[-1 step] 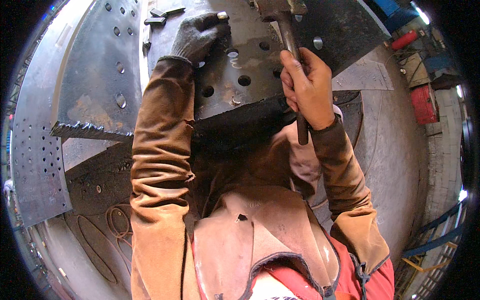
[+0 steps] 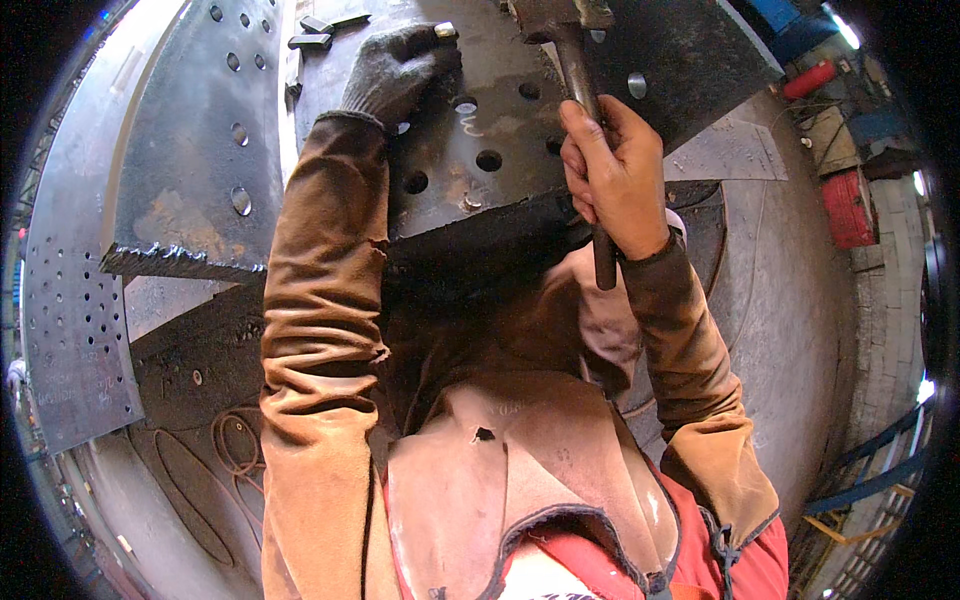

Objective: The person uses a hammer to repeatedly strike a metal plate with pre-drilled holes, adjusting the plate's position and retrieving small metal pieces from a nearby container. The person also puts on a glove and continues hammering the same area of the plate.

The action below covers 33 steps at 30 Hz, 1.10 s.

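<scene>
My left hand, in a grey knitted glove, is closed around a short metal stamp; only its bright end shows above the fingers. The hand rests on a dark steel plate with round holes and white chalk marks. Bare, my right hand is wrapped around the handle of a hammer. The hammer's head is at the top edge, to the right of the left hand, over the plate. Whether it touches the plate I cannot tell. Several small metal bars lie left of the gloved hand.
Another drilled plate with a rough-cut edge stands at the left, and a larger perforated plate lies beyond it. Brown cable coils on the floor at lower left. Red objects and blue structures are at the far right.
</scene>
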Tool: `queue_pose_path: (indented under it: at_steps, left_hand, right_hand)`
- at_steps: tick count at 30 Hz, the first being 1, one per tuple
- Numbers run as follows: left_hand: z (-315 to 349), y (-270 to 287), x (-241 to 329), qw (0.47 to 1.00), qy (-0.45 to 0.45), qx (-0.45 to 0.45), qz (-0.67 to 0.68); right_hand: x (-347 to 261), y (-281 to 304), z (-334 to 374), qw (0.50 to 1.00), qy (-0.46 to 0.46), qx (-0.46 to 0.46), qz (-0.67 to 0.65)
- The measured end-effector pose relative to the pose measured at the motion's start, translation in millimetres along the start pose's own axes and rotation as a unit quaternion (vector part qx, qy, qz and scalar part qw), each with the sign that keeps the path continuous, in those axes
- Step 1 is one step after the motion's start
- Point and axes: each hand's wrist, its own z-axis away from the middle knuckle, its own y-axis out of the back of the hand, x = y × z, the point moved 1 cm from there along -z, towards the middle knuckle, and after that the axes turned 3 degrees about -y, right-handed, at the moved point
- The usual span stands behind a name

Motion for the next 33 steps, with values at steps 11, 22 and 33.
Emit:
queue_pose_path:
  at_steps: [11, 22, 33]
  left_hand:
    - [0, -2, 9, 0.999, -0.002, -0.016, -0.041]
    - [-2, -2, 1, 1.000, -0.007, 0.001, -0.011]
    - [-2, -2, -2, 0.999, -0.027, -0.005, -0.042]
  right_hand:
    - [4, -6, -10, 0.999, 0.040, 0.000, 0.011]
    - [10, -10, -20, 0.992, 0.083, 0.019, 0.094]
    - [14, -11, -23, 0.988, 0.094, 0.030, 0.115]
